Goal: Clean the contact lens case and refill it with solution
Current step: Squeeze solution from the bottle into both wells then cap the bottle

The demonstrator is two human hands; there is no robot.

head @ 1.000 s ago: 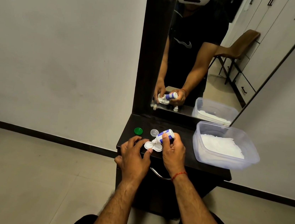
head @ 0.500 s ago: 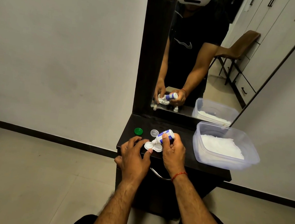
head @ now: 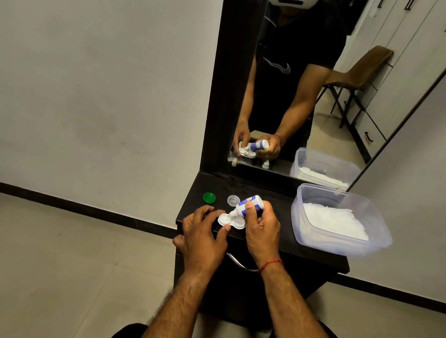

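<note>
A white two-well contact lens case point(head: 231, 221) lies uncapped on the dark dresser top point(head: 277, 200). My left hand point(head: 202, 233) steadies the case at its left edge with thumb and fingertips. My right hand point(head: 260, 229) grips a small white and blue solution bottle point(head: 249, 205), tilted so the nozzle points down into the left well. A green cap point(head: 209, 197) and a clear cap point(head: 233, 200) rest on the top just behind the case.
A clear plastic tub point(head: 377, 232) holding white tissue stands at the right of the dresser top. A mirror point(head: 297, 79) rises behind, with a dark frame. A metal drawer handle point(head: 241, 265) sits below the front edge. Tiled floor lies to the left.
</note>
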